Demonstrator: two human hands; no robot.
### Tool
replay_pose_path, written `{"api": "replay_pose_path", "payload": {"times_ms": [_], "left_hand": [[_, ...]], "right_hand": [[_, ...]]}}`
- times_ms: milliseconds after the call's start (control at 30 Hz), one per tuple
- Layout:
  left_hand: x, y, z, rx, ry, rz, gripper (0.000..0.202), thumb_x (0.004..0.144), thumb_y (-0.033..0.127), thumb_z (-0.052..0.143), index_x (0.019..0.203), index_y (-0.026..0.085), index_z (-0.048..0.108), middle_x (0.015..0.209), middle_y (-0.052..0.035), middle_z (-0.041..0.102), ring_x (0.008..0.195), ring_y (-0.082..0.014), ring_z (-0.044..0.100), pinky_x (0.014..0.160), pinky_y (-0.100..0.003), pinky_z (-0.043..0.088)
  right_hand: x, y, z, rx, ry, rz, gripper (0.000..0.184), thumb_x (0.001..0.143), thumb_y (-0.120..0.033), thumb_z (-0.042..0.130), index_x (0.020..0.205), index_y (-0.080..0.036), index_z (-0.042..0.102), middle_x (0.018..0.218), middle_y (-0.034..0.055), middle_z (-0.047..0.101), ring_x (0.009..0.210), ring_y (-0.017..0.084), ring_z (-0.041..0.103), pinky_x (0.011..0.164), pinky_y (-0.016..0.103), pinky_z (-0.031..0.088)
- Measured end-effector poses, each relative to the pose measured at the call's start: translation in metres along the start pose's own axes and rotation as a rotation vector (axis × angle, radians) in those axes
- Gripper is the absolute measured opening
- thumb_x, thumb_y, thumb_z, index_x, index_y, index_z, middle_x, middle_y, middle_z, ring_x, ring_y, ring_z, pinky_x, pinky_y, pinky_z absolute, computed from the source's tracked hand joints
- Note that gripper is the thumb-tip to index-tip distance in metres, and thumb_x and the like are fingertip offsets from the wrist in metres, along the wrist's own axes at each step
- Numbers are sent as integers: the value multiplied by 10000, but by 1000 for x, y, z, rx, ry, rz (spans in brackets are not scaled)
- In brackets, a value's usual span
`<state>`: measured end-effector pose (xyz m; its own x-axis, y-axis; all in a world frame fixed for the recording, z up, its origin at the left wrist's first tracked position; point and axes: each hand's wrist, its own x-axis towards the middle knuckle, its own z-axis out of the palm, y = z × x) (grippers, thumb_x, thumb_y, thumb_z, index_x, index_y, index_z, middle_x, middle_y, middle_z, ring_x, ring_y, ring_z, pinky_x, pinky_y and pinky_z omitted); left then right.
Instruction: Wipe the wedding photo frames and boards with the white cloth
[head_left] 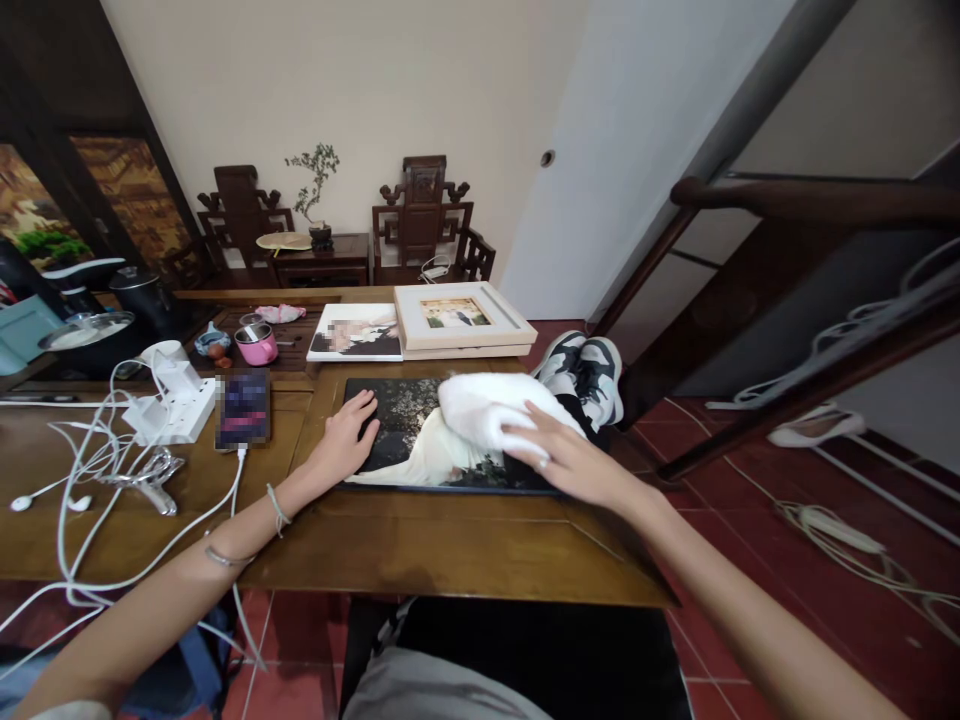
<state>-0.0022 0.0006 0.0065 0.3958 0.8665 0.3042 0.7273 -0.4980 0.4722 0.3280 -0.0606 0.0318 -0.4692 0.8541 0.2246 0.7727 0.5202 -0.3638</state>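
Note:
A dark photo print (405, 420) lies flat on the wooden table (420, 550) in front of me. My left hand (346, 437) rests open on its left edge, fingers flat on the print. My right hand (562, 455) presses a white cloth (487, 408) down on the print's right part, fingers curled over the cloth. A ring shows on one finger of that hand.
A cream framed photo (459, 318) and another print (355, 333) lie further back. A phone (242, 408), a white power strip (174, 408), cables and earphones (45, 500) sit at the left, with a pink cup (257, 346). Sneakers (589, 375) stand at the table's right end. A stair rail (810, 200) rises on the right.

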Motion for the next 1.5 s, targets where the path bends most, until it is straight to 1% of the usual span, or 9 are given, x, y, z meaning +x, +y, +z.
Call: {"api": "replay_pose_path", "payload": {"times_ms": [133, 233, 533, 633, 967, 1067, 1267, 1400, 1500], "left_hand": [[1, -2, -1, 8, -19, 25, 416, 929, 311, 413, 1280, 149, 564, 1454, -137, 456, 1386, -262, 371, 1108, -526, 336], [1, -2, 0, 1, -2, 3, 419, 932, 323, 414, 1287, 153, 557, 1454, -136, 457, 1382, -258, 378, 1113, -511, 337], [-2, 8, 0, 10, -9, -75, 415, 961, 297, 367, 1337, 176, 493, 1495, -128, 400, 1405, -250, 336, 1114, -519, 317], [-3, 11, -3, 35, -58, -101, 422, 971, 319, 358, 1356, 183, 464, 1510, -133, 372, 1416, -266, 307, 1096, -563, 315], [-1, 3, -1, 32, -41, -49, 431, 953, 327, 397, 1346, 164, 467, 1495, -147, 390, 1403, -262, 329, 1103, -539, 313], [-2, 2, 2, 30, -14, -61, 439, 953, 324, 395, 1348, 144, 461, 1494, -147, 392, 1404, -253, 330, 1114, -518, 312], [-2, 6, 2, 22, -6, -74, 432, 953, 313, 391, 1342, 140, 465, 1488, -141, 405, 1402, -244, 341, 1119, -501, 319], [-2, 8, 2, 32, -10, -87, 433, 956, 304, 387, 1343, 125, 466, 1491, -153, 397, 1402, -249, 338, 1123, -504, 309], [-2, 9, 0, 48, -33, -86, 412, 956, 294, 393, 1329, 144, 482, 1488, -149, 403, 1402, -254, 336, 1112, -522, 316]], "right_hand": [[58, 33, 3, -26, 49, 117, 472, 927, -464, 386, 1253, -213, 618, 1356, 82, 575, 1338, 359, 400, 1101, 612, 280], [71, 34, 5, -42, 61, 91, 453, 940, -438, 377, 1256, -214, 611, 1371, 87, 561, 1326, 345, 423, 1115, 590, 265], [-46, -38, 2, -82, -64, -163, 306, 890, -233, 458, 1094, -230, 686, 1517, 93, 359, 1403, 298, 287, 1164, 573, 180], [-58, -47, -3, -72, -131, -187, 318, 876, -234, 464, 1092, -249, 698, 1519, 79, 349, 1395, 289, 303, 1176, 537, 186], [68, 29, -2, -6, -6, 88, 455, 930, -445, 379, 1241, -228, 631, 1333, 55, 597, 1351, 352, 380, 1108, 581, 280], [80, 32, -5, -3, 4, 87, 462, 939, -435, 376, 1257, -201, 617, 1350, 79, 580, 1318, 354, 431, 1112, 568, 271], [9, -2, -2, -16, -75, 46, 417, 946, -406, 379, 1154, -195, 673, 1370, 97, 560, 1394, 381, 279, 1105, 598, 277], [-60, -36, 3, -19, -118, -47, 309, 909, -293, 443, 1086, -226, 688, 1545, 51, 300, 1426, 361, 156, 1087, 606, 316], [-84, -52, 2, -25, -164, -94, 259, 851, -236, 509, 1015, -242, 710, 1558, 25, 256, 1421, 372, 126, 1059, 602, 373]]}}
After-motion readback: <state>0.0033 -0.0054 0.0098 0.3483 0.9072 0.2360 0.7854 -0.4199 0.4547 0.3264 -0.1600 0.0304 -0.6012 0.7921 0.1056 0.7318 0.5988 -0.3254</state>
